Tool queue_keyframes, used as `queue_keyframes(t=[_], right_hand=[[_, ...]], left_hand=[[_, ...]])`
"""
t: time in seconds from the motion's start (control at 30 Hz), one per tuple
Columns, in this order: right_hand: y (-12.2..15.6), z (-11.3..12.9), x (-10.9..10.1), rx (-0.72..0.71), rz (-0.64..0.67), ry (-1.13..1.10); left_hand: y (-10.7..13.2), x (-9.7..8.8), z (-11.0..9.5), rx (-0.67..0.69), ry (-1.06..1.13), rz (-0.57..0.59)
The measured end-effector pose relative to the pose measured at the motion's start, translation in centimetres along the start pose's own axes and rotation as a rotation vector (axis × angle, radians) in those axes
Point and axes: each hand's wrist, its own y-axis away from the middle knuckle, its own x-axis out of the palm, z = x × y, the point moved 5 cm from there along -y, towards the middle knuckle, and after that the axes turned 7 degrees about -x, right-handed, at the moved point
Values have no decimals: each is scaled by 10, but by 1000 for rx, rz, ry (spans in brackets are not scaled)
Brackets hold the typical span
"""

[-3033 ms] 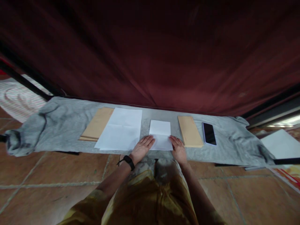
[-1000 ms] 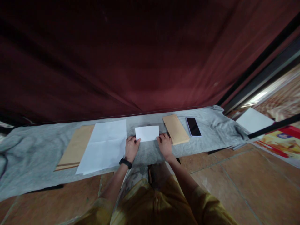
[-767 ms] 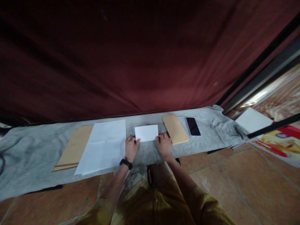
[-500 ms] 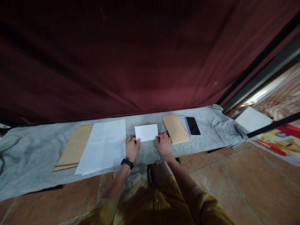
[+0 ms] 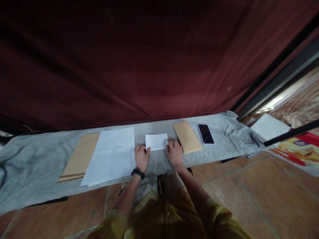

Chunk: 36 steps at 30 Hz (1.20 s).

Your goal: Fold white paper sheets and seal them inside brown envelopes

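A small white piece of paper [image 5: 156, 141], apparently folded, lies between my hands on the grey cloth [image 5: 157, 127]. At its lower left corner, my left hand [image 5: 141, 157] has curled fingers and a thumb against the paper; a dark band circles that wrist. My right hand [image 5: 175, 153] grips the right edge with bent fingers, the thumb partly hidden. Large white sheets [image 5: 112, 156] lie just left of my left hand, overlapping brown envelopes [image 5: 81, 156]. Close by my right hand rests a stack of smaller brown envelopes [image 5: 188, 136].
A phone [image 5: 206, 134] lies right of the small envelopes. Dark red fabric [image 5: 149, 66] hangs behind the cloth-covered surface. At far right are a dark metal frame [image 5: 279, 79], a white board-like piece [image 5: 270, 126] and a colourful printed box [image 5: 299, 147]. Below is a tiled floor [image 5: 239, 196].
The small paper's visible face looks slightly shorter and narrower. My right fingers have shifted a little on its right edge. My left hand stays at the lower left corner.
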Motion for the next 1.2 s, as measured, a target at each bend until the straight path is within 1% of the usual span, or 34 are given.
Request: queue_keyframes(t=[0.2,0.3,0.33,0.4,0.5,0.57,0.67,0.83,0.93,1.03,1.13,1.2], right_hand=[[0,6,2,-137,47,-23],[-1,6,5,-173,77,-52],[-1,6,5,-178,83,-60],[-1,6,5,-183,82,-77],[-1,6,4,-187,68,-99],[-1,6,5,-187,63,-109],[-1,4,6,-180,58,-120],[-2,5,9,-175,22,-153],[-8,18,11,-207,-9,-234],[-16,37,15,-271,4,-309],[-21,50,21,-326,43,-287],[-22,51,24,-334,70,-231]], left_hand=[[-1,-1,2,-48,51,-51],[2,-4,-4,-14,45,-57],[5,-4,-9,28,32,-51],[14,-2,-23,163,1,-7],[34,10,-46,374,-60,133],[45,18,-54,428,-122,209],[52,24,-56,430,-197,264],[53,24,-55,425,-248,310],[53,24,-55,427,-265,329],[54,27,-54,453,-271,345],[55,29,-49,447,-275,349],[55,29,-45,421,-273,342]])
